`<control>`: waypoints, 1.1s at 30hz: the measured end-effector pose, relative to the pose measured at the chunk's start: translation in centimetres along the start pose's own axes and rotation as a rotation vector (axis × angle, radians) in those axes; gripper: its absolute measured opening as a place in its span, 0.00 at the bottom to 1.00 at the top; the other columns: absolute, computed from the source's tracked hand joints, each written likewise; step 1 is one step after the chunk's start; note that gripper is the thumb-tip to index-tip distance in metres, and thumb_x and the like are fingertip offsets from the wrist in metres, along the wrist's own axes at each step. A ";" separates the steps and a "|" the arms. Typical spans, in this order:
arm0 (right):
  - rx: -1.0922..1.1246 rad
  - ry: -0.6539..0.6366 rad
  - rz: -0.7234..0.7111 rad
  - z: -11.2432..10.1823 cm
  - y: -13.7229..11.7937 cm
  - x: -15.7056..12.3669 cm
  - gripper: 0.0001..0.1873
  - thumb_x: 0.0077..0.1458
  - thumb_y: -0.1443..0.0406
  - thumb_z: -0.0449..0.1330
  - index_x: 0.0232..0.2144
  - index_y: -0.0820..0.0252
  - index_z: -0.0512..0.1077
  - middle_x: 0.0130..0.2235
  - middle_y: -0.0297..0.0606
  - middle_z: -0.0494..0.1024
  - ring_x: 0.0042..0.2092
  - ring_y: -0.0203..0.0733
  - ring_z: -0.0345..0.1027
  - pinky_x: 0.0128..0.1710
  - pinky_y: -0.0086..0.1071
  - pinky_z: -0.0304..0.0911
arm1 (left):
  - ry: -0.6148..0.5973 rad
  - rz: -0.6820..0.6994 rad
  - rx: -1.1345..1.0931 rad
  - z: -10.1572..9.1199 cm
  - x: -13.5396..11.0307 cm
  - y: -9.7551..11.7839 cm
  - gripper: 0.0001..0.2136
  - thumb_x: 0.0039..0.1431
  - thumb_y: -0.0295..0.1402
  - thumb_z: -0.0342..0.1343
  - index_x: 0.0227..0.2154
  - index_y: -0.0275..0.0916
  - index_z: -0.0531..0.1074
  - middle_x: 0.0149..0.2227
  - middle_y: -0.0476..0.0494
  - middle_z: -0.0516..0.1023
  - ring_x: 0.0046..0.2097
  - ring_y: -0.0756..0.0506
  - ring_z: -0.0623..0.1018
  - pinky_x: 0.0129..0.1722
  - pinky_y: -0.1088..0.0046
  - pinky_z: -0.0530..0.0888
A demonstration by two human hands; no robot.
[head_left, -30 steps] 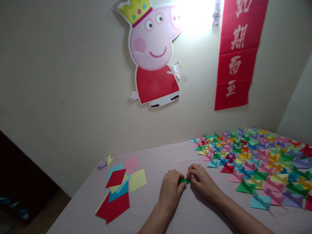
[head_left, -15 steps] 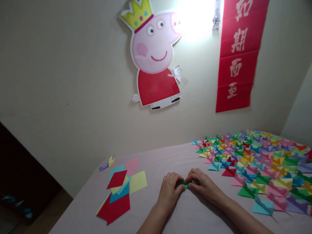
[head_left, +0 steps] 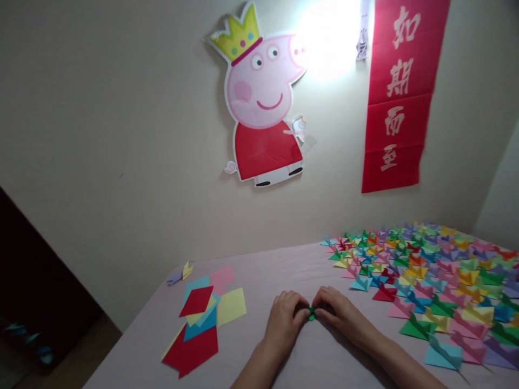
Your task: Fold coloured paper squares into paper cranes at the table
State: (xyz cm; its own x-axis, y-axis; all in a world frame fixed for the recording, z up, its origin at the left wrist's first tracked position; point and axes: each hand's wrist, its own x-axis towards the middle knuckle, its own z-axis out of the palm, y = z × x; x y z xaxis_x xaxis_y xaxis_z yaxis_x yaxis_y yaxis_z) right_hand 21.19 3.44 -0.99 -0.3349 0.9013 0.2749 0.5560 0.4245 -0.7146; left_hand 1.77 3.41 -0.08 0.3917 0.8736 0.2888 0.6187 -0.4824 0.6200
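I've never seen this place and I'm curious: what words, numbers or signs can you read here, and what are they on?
"如期而至", pale characters running downward on the long red wall banner; its top is out of view.
Pale purple cut-out ornament: any marks are too small to read.

Head-worn view, forward and down

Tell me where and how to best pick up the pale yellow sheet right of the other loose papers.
Probably pinch the pale yellow sheet by its right edge, coming from the right, the side facing the left hand. It lies flat, with that edge clear of the other papers, while its left side meets them.
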 end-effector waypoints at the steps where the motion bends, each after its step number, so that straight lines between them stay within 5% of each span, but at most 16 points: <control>1: -0.011 0.007 0.001 0.1 0.0 0.1 0.03 0.53 0.68 0.56 0.29 0.56 0.70 0.34 0.36 0.74 0.39 0.44 0.66 0.41 0.37 0.61 | 0.001 0.006 0.002 0.0 0.0 0.1 0.04 0.61 0.27 0.55 0.33 0.42 0.74 0.35 0.50 0.77 0.41 0.45 0.72 0.42 0.69 0.64; 22: -0.102 0.140 -0.181 0.0 -1.5 0.5 0.09 0.60 0.64 0.55 0.27 0.55 0.70 0.33 0.39 0.75 0.39 0.47 0.64 0.41 0.40 0.60 | 0.089 0.049 0.146 0.0 0.0 1.3 0.04 0.60 0.27 0.58 0.30 0.41 0.71 0.34 0.49 0.75 0.40 0.43 0.71 0.41 0.66 0.62; 26: 0.091 0.350 -0.005 0.9 -0.8 0.6 0.09 0.58 0.58 0.55 0.33 0.56 0.70 0.35 0.39 0.74 0.39 0.47 0.65 0.42 0.40 0.62 | 0.230 0.014 0.062 0.0 0.1 1.5 0.07 0.61 0.25 0.57 0.29 0.41 0.69 0.32 0.50 0.74 0.38 0.45 0.70 0.40 0.67 0.62; 29: 0.249 0.297 0.144 1.6 -0.6 0.8 0.15 0.54 0.52 0.57 0.28 0.56 0.70 0.29 0.34 0.71 0.32 0.44 0.64 0.33 0.36 0.62 | 0.314 -0.004 0.019 -0.1 0.1 1.4 0.07 0.61 0.26 0.57 0.28 0.42 0.69 0.32 0.50 0.74 0.38 0.45 0.71 0.40 0.67 0.63; 33: 0.349 0.245 0.123 1.7 -1.3 0.9 0.17 0.52 0.51 0.59 0.22 0.56 0.68 0.26 0.32 0.68 0.30 0.41 0.62 0.31 0.34 0.59 | 0.334 0.003 -0.046 -0.1 0.1 1.4 0.06 0.61 0.27 0.57 0.28 0.42 0.70 0.33 0.49 0.76 0.40 0.44 0.72 0.41 0.67 0.65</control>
State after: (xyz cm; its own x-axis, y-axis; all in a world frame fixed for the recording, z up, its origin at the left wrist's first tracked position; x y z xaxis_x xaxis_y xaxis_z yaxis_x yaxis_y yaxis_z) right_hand 18.88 3.55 -0.89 -0.0685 0.9550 0.2884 0.2765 0.2960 -0.9143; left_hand 2.60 2.78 0.90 0.1438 0.8485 0.5093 0.5832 -0.4884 0.6491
